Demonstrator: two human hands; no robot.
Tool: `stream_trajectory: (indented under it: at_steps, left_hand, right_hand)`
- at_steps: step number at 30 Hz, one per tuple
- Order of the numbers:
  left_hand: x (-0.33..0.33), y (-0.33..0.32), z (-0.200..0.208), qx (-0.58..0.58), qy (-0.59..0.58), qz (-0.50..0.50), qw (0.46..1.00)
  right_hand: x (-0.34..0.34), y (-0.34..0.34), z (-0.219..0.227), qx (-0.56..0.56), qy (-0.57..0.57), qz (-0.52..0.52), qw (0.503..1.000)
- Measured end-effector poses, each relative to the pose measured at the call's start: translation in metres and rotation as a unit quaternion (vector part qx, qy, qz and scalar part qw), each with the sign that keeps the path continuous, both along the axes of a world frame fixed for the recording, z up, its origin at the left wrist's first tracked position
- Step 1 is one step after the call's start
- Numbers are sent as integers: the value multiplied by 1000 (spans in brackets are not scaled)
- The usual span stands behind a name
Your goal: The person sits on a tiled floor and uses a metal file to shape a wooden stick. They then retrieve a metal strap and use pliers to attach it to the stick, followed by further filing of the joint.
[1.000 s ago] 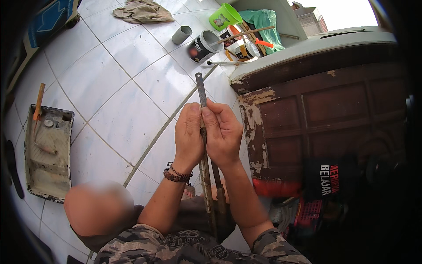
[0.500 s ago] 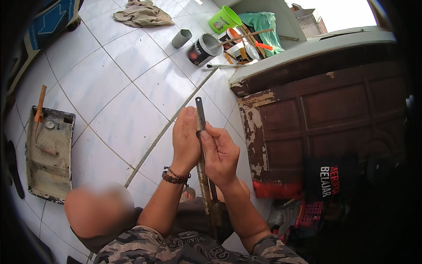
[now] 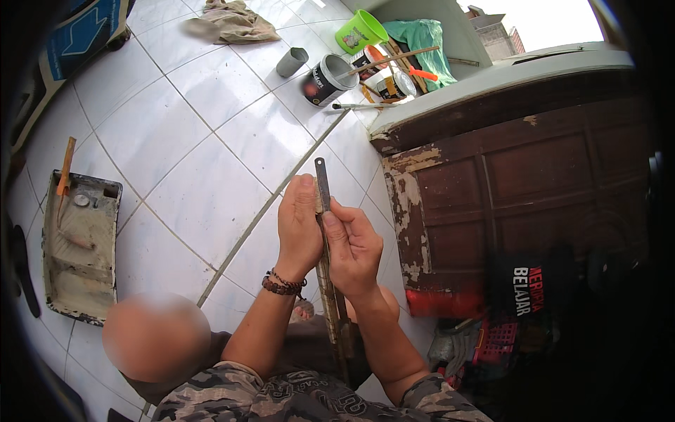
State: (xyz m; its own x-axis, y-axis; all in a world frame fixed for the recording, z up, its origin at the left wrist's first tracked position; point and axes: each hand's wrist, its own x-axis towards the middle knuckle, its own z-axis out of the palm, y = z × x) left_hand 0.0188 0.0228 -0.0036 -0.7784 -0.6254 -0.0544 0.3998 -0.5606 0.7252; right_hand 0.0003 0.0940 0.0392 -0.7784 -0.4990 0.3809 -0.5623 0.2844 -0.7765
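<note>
Both hands meet in front of my body. My left hand [image 3: 301,221], with a dark bead bracelet at its wrist, is closed around a long, narrow strip stained tan and brown [image 3: 324,281]. Against that strip lies a dark flat metal strip with a small hole in its tip [image 3: 321,176], pointing away from me. My right hand [image 3: 355,246] pinches this metal strip between thumb and fingers. The lower ends of both run down toward my lap, where dark clothing makes them hard to make out. My fingers hide part of where the strips meet.
At left lies a stained paint tray [image 3: 81,281] with an orange-handled tool [image 3: 65,169]. Far off are a crumpled cloth [image 3: 235,22], a grey cup [image 3: 292,62], a black paint bucket [image 3: 325,84] and a green bucket [image 3: 360,32]. A peeling brown panelled door [image 3: 457,211] stands at right.
Both hands and the strips stay almost in place, with only a very slight shift in the picture. The grip of each hand looks the same.
</note>
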Motion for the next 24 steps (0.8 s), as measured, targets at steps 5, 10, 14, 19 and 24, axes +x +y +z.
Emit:
stream_trajectory:
  at_steps: [5,10,14,19,24]
  left_hand:
    - [0,-7,4,26,29,0,999]
    - [3,-3,3,-24,-17,0,1000]
    - [6,-8,-1,-14,-9,-5,1000]
    - [1,-4,7,-5,12,-1,1000]
    - [6,0,2,-43,-24,-4,999]
  right_hand:
    - [-27,-42,26,60,-76,-3,995]
    - [-7,-13,0,-12,-11,4,1000]
    - [-7,-28,11,29,-34,-6,999]
    - [-22,-35,22,28,-23,3,999]
    - [-3,-8,2,3,17,4,1000]
